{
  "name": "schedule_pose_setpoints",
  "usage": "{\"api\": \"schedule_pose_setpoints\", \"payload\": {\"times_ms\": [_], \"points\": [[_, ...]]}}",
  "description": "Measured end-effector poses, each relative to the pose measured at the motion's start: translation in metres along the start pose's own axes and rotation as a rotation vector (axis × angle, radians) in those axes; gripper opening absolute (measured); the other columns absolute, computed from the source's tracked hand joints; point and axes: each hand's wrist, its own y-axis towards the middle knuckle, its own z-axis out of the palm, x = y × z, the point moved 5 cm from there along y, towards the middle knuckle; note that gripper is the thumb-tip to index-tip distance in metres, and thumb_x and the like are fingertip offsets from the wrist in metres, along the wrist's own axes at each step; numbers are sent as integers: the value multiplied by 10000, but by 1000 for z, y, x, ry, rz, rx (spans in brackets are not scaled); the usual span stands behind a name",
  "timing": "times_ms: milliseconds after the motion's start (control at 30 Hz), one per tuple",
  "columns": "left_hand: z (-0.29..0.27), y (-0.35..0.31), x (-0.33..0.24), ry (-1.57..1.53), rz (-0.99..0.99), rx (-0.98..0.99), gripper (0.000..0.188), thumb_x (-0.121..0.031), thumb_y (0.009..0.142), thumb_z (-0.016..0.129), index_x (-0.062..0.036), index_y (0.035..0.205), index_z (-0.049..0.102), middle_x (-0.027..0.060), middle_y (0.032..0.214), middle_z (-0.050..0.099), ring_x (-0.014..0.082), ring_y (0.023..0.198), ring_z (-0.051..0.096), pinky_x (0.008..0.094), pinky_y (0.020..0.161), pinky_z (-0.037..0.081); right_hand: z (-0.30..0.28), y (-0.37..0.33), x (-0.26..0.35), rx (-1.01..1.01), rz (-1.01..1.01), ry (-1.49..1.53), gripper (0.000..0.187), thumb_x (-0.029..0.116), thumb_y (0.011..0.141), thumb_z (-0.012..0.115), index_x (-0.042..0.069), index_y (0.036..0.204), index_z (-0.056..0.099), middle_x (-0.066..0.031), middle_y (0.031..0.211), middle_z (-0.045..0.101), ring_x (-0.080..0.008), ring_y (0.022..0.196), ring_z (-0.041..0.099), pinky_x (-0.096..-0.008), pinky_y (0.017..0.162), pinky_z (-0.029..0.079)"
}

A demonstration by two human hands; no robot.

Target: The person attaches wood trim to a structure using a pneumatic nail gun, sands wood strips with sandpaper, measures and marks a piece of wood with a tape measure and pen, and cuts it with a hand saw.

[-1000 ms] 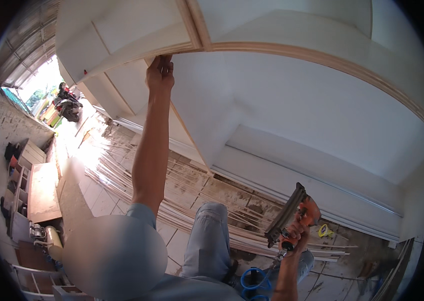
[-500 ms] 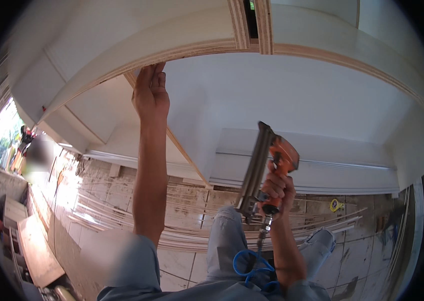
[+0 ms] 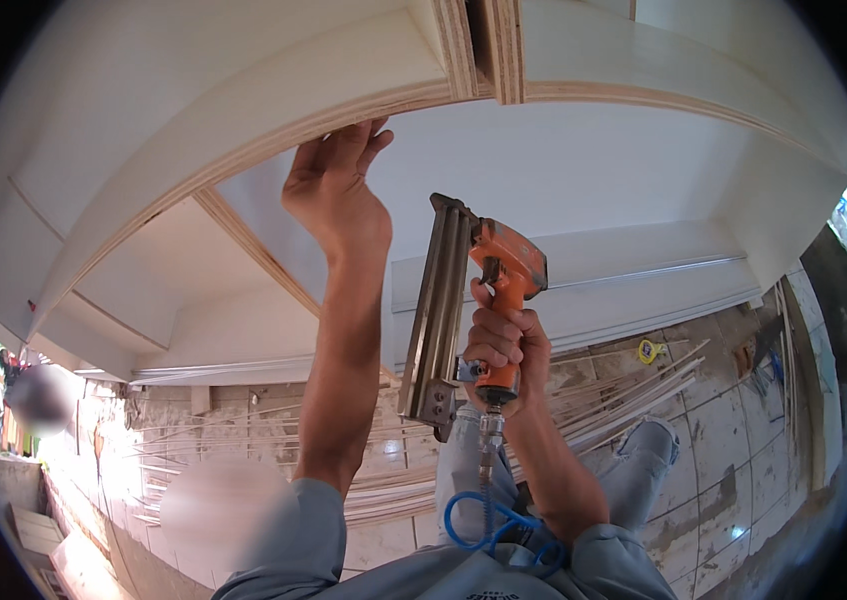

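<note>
White cabinet (image 3: 593,170) on stained tile floor (image 3: 718,465)

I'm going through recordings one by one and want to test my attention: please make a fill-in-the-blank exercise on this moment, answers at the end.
1. The hand raised to the plywood edge is the person's ____ one.
2. The right hand grips a nail gun whose handle is coloured ____.
3. The looped hose below the nail gun is coloured ____.
4. The long, thin, pale strips lie on the tiled ____.

Missing words: left; orange; blue; floor.
</note>
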Motion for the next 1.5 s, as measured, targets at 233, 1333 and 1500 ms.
{"api": "schedule_pose_setpoints", "payload": {"times_ms": [233, 1333, 1500], "points": [[7, -4, -7, 150, 158, 50, 243, -52, 912, 700, 116, 1082, 652, 187, 955, 717, 287, 892, 724, 386, 840, 617, 7, 11, -3, 48, -18, 66, 406, 103, 962, 484, -101, 1312, 509, 26, 647, 427, -56, 502, 417, -244, 547, 407], [-8, 4, -3, 316, 134, 80, 237, -187, 898, 757, -43, 1051, 649, 15, 790, 599, 89, 727, 603, 227, 617, 503, 11, 65, -60, 312, 187, 508, 465, 125, 964, 431, -92, 1372, 482, -7, 693, 505, -76, 550, 477, -242, 591, 435], [-4, -1, -3, 326, 86, 48, 216, -227, 905, 735, -55, 1005, 651, 1, 784, 588, 77, 692, 592, 241, 626, 493, 11, 66, -59, 345, 176, 509, 466, 128, 969, 426, -88, 1379, 478, -5, 695, 507, -75, 550, 483, -242, 587, 435]]}}
